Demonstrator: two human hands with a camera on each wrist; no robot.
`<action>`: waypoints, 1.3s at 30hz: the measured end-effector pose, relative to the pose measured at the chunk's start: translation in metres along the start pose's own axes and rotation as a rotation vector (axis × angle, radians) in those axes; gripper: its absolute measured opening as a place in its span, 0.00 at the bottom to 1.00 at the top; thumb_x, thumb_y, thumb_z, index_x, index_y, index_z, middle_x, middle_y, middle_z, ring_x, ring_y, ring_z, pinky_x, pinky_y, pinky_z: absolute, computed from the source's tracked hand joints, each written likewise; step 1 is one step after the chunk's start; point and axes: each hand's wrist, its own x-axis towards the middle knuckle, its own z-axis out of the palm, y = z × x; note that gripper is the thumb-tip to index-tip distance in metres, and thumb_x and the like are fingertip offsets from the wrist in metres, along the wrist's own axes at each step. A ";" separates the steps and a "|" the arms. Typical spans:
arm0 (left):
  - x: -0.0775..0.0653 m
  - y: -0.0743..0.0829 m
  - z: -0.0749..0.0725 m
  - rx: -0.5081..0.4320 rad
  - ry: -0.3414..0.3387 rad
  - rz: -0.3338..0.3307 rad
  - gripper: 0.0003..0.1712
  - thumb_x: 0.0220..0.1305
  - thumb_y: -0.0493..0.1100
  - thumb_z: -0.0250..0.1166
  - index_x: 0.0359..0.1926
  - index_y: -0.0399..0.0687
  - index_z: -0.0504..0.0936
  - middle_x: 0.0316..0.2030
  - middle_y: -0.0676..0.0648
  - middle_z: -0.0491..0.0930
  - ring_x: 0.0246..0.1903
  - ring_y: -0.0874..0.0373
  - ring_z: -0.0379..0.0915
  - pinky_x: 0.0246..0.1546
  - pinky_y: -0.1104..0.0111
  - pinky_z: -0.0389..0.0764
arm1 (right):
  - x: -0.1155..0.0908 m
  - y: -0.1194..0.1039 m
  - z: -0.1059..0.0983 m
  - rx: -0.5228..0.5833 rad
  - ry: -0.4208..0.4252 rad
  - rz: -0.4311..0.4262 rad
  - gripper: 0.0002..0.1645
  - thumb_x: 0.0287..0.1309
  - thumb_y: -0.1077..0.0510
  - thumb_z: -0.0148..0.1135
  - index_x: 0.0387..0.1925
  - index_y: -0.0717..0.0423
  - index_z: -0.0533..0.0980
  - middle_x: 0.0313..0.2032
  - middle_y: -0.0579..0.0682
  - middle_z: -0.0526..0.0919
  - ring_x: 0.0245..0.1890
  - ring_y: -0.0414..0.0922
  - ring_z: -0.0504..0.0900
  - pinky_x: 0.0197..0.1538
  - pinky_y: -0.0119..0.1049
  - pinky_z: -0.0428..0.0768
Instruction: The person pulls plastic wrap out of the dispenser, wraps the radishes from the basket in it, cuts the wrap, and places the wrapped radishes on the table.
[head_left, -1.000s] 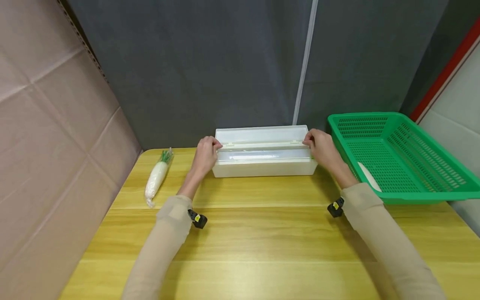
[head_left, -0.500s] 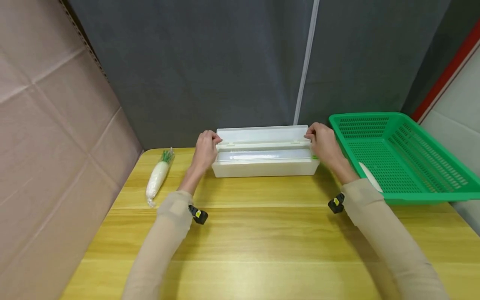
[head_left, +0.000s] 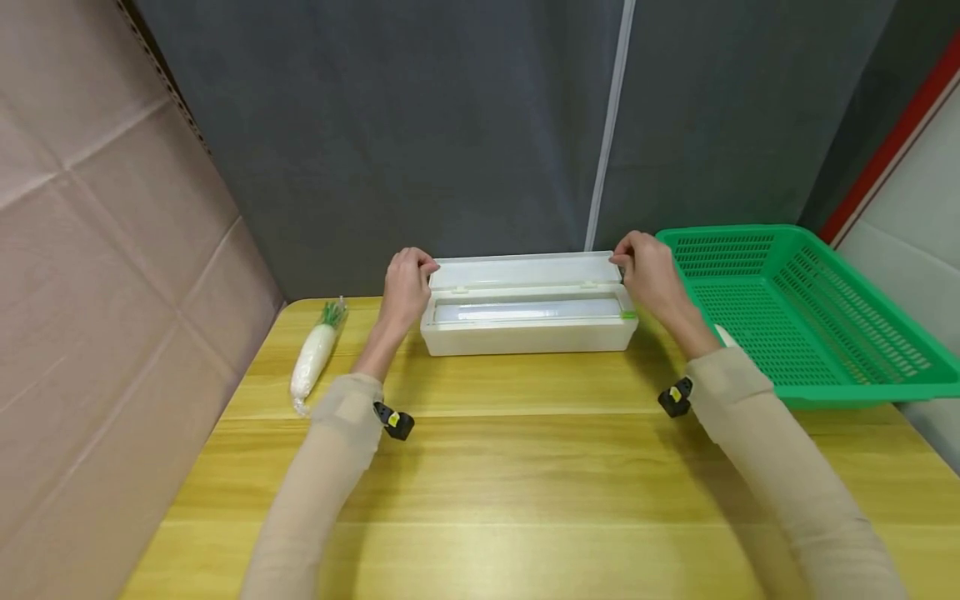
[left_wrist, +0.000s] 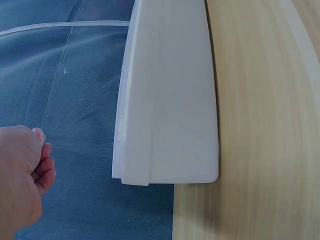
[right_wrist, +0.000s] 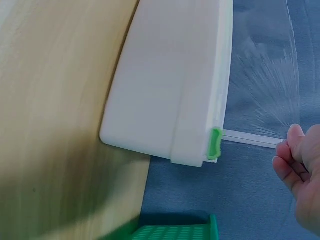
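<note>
A long white cling film dispenser [head_left: 528,337] lies near the table's back edge, its lid [head_left: 525,271] raised behind it. A clear sheet of cling film [left_wrist: 82,107] stretches up from it; in the right wrist view the film [right_wrist: 267,75] gathers in creases toward the fingertips. My left hand [head_left: 405,287] pinches one corner of the film beside the lid's left end. At the lid's right end, my right hand [head_left: 651,271] pinches the other corner between thumb and index finger. A green slider [right_wrist: 215,144] sits at the dispenser's right end.
A plastic-wrapped white radish [head_left: 313,360] with green tops lies on the left of the wooden table [head_left: 517,475]. On the right stands a green basket [head_left: 817,390] with a white pointed thing [head_left: 725,336] at its near left side. A dark curtain [head_left: 412,125] hangs behind.
Both hands have risen along the dispenser's ends toward the top of the raised lid, drawing the film up. The green slider has come into view; the dispenser stays in place.
</note>
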 end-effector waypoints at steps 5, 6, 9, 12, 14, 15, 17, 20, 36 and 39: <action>0.005 0.003 -0.004 -0.008 -0.003 -0.005 0.08 0.74 0.35 0.58 0.40 0.32 0.78 0.38 0.37 0.79 0.44 0.41 0.74 0.47 0.54 0.75 | 0.004 -0.003 -0.006 -0.014 -0.005 -0.016 0.05 0.70 0.68 0.57 0.36 0.69 0.74 0.36 0.66 0.77 0.35 0.61 0.76 0.40 0.54 0.77; 0.005 0.004 -0.005 -0.010 -0.005 -0.004 0.08 0.74 0.35 0.57 0.40 0.32 0.77 0.38 0.37 0.79 0.44 0.42 0.74 0.47 0.55 0.75 | 0.004 -0.004 -0.008 -0.017 -0.011 -0.014 0.05 0.70 0.69 0.56 0.36 0.69 0.74 0.36 0.66 0.77 0.36 0.60 0.76 0.40 0.54 0.77; 0.008 0.006 -0.007 -0.016 -0.008 -0.004 0.07 0.75 0.35 0.56 0.41 0.33 0.77 0.38 0.37 0.78 0.43 0.42 0.74 0.45 0.55 0.76 | 0.007 -0.004 -0.010 -0.012 -0.026 -0.020 0.04 0.71 0.69 0.55 0.38 0.69 0.72 0.37 0.66 0.76 0.36 0.60 0.75 0.40 0.54 0.76; 0.009 0.009 -0.010 -0.025 -0.010 -0.003 0.07 0.75 0.35 0.56 0.41 0.33 0.76 0.38 0.37 0.78 0.43 0.42 0.73 0.45 0.55 0.76 | 0.008 -0.005 -0.012 -0.012 -0.038 -0.030 0.02 0.71 0.70 0.54 0.39 0.68 0.71 0.37 0.65 0.76 0.36 0.59 0.75 0.40 0.53 0.76; 0.011 0.012 -0.014 -0.039 -0.013 -0.002 0.07 0.75 0.35 0.55 0.41 0.32 0.76 0.38 0.37 0.78 0.43 0.42 0.73 0.45 0.55 0.75 | 0.009 -0.006 -0.013 -0.007 -0.035 -0.042 0.02 0.71 0.70 0.53 0.39 0.68 0.70 0.36 0.65 0.75 0.37 0.59 0.75 0.40 0.53 0.75; 0.011 0.013 -0.015 -0.047 -0.017 0.000 0.07 0.75 0.35 0.55 0.41 0.32 0.75 0.39 0.36 0.77 0.43 0.41 0.73 0.45 0.54 0.75 | 0.010 -0.007 -0.014 -0.004 -0.033 -0.048 0.02 0.71 0.70 0.53 0.39 0.68 0.69 0.36 0.65 0.75 0.37 0.60 0.75 0.40 0.53 0.75; 0.013 0.016 -0.019 -0.063 -0.024 0.008 0.07 0.75 0.34 0.55 0.41 0.32 0.75 0.38 0.36 0.77 0.43 0.41 0.72 0.46 0.54 0.74 | 0.012 -0.009 -0.015 0.002 -0.026 -0.059 0.02 0.71 0.71 0.52 0.39 0.68 0.68 0.36 0.65 0.74 0.37 0.60 0.75 0.40 0.53 0.75; 0.015 0.019 -0.022 -0.076 -0.036 0.016 0.06 0.76 0.34 0.54 0.42 0.31 0.73 0.38 0.36 0.76 0.43 0.41 0.71 0.46 0.53 0.73 | 0.014 -0.010 -0.017 0.006 -0.014 -0.068 0.02 0.71 0.71 0.51 0.39 0.68 0.67 0.37 0.65 0.74 0.38 0.60 0.75 0.41 0.53 0.75; 0.030 0.028 -0.035 -0.110 0.024 0.087 0.04 0.75 0.32 0.54 0.41 0.32 0.72 0.38 0.35 0.75 0.41 0.42 0.71 0.45 0.55 0.71 | 0.027 -0.022 -0.034 0.027 -0.001 -0.051 0.02 0.73 0.70 0.50 0.40 0.66 0.66 0.39 0.66 0.74 0.41 0.61 0.75 0.42 0.53 0.73; 0.033 0.030 -0.037 -0.102 0.045 0.104 0.05 0.74 0.32 0.55 0.40 0.31 0.72 0.37 0.35 0.75 0.41 0.41 0.71 0.48 0.54 0.70 | 0.029 -0.024 -0.038 0.027 0.009 -0.049 0.02 0.73 0.70 0.49 0.41 0.67 0.66 0.39 0.66 0.73 0.41 0.61 0.75 0.42 0.53 0.73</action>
